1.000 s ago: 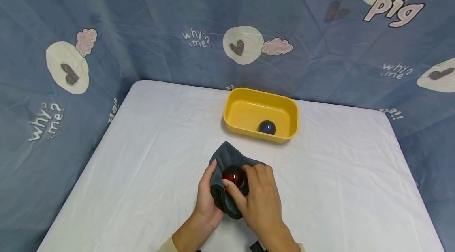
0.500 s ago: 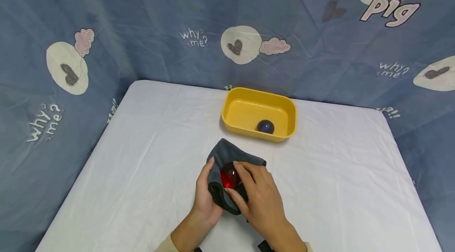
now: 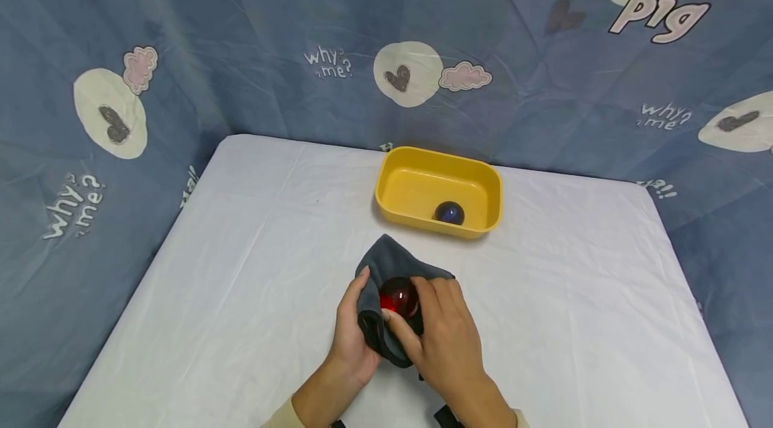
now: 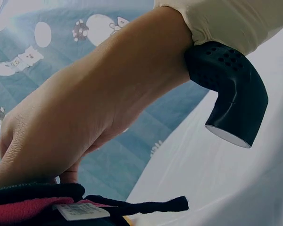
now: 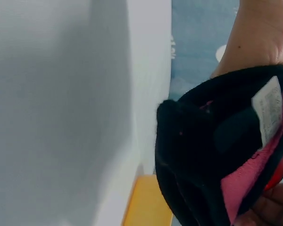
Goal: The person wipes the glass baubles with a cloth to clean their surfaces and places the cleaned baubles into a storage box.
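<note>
Red ball (image 3: 398, 296) slightly more uncovered

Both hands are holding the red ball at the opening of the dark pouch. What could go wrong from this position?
1. The red ball sits only partly inside the dark pouch; being smooth and round, it may slip from the right hand and roll across the white table cover.
2. The left hand grips only one edge of the pouch, so the opening might fold shut.
</note>
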`<state>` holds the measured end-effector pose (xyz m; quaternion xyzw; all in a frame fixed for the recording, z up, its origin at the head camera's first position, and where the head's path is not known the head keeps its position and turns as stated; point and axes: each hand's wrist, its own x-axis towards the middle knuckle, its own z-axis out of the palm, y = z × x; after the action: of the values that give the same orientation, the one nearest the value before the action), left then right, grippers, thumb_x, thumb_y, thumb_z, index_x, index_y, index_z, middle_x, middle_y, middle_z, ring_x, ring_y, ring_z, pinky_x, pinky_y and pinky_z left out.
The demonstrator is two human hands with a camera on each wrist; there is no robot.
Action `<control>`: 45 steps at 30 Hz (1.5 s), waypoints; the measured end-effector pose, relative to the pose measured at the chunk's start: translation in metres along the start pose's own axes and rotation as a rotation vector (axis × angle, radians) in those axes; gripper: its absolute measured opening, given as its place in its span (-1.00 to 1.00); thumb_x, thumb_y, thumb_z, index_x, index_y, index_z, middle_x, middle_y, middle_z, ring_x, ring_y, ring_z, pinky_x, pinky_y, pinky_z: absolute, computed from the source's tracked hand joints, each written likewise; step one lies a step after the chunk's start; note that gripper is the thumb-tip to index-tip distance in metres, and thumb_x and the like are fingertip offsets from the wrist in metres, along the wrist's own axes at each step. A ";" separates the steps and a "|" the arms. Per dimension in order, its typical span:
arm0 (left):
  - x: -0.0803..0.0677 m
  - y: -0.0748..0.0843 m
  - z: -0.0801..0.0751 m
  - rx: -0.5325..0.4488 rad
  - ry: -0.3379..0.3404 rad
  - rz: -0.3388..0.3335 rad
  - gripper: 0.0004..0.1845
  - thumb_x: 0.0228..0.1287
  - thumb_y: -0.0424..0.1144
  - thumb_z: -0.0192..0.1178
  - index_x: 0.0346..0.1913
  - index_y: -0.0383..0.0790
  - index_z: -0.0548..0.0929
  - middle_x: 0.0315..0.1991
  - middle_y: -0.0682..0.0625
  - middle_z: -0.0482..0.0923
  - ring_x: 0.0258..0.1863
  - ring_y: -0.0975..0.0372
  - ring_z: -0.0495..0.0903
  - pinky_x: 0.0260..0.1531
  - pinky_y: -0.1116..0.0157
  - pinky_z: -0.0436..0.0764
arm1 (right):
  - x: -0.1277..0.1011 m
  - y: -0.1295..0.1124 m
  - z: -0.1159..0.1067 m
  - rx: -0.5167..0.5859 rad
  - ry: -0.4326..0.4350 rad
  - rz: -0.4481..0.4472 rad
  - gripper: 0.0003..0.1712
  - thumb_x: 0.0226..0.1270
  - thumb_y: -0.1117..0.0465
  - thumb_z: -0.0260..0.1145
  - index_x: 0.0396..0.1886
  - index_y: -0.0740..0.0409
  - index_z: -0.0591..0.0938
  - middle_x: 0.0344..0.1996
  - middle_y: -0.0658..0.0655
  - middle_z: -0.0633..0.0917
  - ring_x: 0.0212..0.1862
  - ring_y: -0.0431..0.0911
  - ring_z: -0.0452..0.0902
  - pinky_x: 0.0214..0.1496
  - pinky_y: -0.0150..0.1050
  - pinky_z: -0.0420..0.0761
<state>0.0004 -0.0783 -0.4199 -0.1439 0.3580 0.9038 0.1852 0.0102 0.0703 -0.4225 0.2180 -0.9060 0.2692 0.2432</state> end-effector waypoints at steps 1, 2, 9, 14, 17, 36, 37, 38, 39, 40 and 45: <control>-0.001 0.000 0.000 0.001 -0.002 -0.001 -0.48 0.60 0.22 -0.09 0.25 -0.11 0.43 0.13 0.06 0.51 0.11 0.25 0.54 0.18 0.32 0.55 | 0.000 0.000 0.001 -0.010 0.005 0.008 -0.26 0.55 -0.31 0.18 0.02 0.35 0.66 -0.25 0.15 0.59 -0.17 0.02 0.43 -0.17 -0.14 0.57; -0.001 0.000 0.000 0.003 -0.002 -0.002 -0.48 0.60 0.23 -0.08 0.25 -0.11 0.44 0.12 0.05 0.51 0.09 0.26 0.54 0.16 0.32 0.56 | 0.001 -0.001 0.001 -0.018 0.005 0.019 -0.25 0.56 -0.33 0.16 -0.01 0.35 0.66 -0.26 0.15 0.58 -0.17 0.02 0.42 -0.17 -0.14 0.56; -0.003 0.001 0.000 0.009 -0.006 -0.002 -0.43 0.60 0.22 -0.10 0.35 -0.14 0.37 0.14 0.05 0.50 0.11 0.25 0.54 0.17 0.31 0.57 | 0.003 0.001 0.006 -0.045 -0.009 0.092 -0.23 0.57 -0.37 0.07 -0.22 0.30 0.67 -0.32 0.12 0.58 -0.22 0.02 0.42 -0.23 -0.15 0.55; -0.003 0.003 0.000 0.014 -0.025 0.024 -0.44 0.62 0.22 -0.13 0.36 -0.12 0.36 0.20 0.06 0.46 0.21 0.24 0.49 0.26 0.30 0.50 | -0.001 0.002 0.000 0.004 -0.062 0.087 -0.23 0.45 -0.36 0.28 0.10 0.30 0.65 -0.15 0.12 0.62 -0.11 0.00 0.44 -0.13 -0.15 0.59; -0.003 0.004 0.000 0.021 -0.036 0.046 -0.44 0.62 0.22 -0.15 0.38 -0.09 0.36 0.25 0.09 0.46 0.29 0.24 0.44 0.34 0.28 0.42 | -0.005 0.003 -0.004 0.051 -0.072 0.035 -0.18 0.41 -0.29 0.38 0.36 0.24 0.54 0.05 0.15 0.61 0.00 0.01 0.47 0.01 -0.11 0.61; -0.007 0.003 0.000 0.015 -0.031 0.000 -0.49 0.61 0.22 -0.12 0.29 -0.08 0.40 0.21 0.09 0.47 0.21 0.26 0.48 0.27 0.31 0.46 | 0.000 0.000 -0.010 0.032 -0.019 -0.042 -0.32 0.52 -0.26 0.27 0.07 0.32 0.67 -0.20 0.11 0.63 -0.19 -0.05 0.48 -0.19 -0.19 0.61; -0.007 0.003 0.000 0.017 -0.034 -0.001 -0.49 0.61 0.22 -0.12 0.28 -0.08 0.41 0.20 0.08 0.47 0.19 0.26 0.48 0.26 0.31 0.48 | 0.000 -0.001 -0.010 0.026 -0.018 -0.031 -0.33 0.52 -0.27 0.26 0.04 0.31 0.68 -0.22 0.10 0.62 -0.20 -0.05 0.47 -0.20 -0.19 0.60; -0.007 0.003 0.001 0.017 -0.035 -0.002 -0.49 0.61 0.22 -0.12 0.27 -0.08 0.41 0.19 0.08 0.48 0.18 0.26 0.49 0.24 0.31 0.49 | 0.000 -0.001 -0.010 0.021 -0.015 -0.020 -0.33 0.52 -0.28 0.26 0.00 0.30 0.69 -0.24 0.10 0.62 -0.20 -0.04 0.46 -0.22 -0.19 0.60; -0.008 0.003 0.001 0.017 -0.036 -0.002 -0.50 0.61 0.22 -0.12 0.27 -0.08 0.41 0.18 0.08 0.48 0.16 0.26 0.50 0.23 0.31 0.50 | 0.001 -0.001 -0.010 0.016 -0.013 -0.011 -0.34 0.51 -0.28 0.26 -0.03 0.28 0.70 -0.26 0.10 0.61 -0.21 -0.03 0.45 -0.23 -0.19 0.60; -0.008 0.002 0.002 0.016 -0.033 -0.003 -0.49 0.61 0.22 -0.12 0.27 -0.09 0.40 0.17 0.08 0.48 0.15 0.26 0.50 0.22 0.31 0.51 | 0.001 -0.001 -0.010 0.009 -0.012 0.000 -0.34 0.52 -0.30 0.24 -0.07 0.27 0.70 -0.28 0.09 0.60 -0.22 -0.03 0.44 -0.25 -0.19 0.59; -0.009 0.000 0.004 0.013 -0.011 -0.020 -0.44 0.60 0.21 -0.12 0.37 -0.11 0.33 0.18 0.08 0.46 0.14 0.26 0.51 0.20 0.31 0.52 | 0.003 0.000 -0.006 -0.023 0.010 0.040 -0.33 0.57 -0.30 0.16 -0.29 0.24 0.70 -0.39 0.07 0.59 -0.28 -0.03 0.46 -0.30 -0.19 0.59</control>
<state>0.0076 -0.0774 -0.4132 -0.1411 0.3613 0.9004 0.1970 0.0097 0.0733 -0.4160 0.1956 -0.9121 0.2646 0.2446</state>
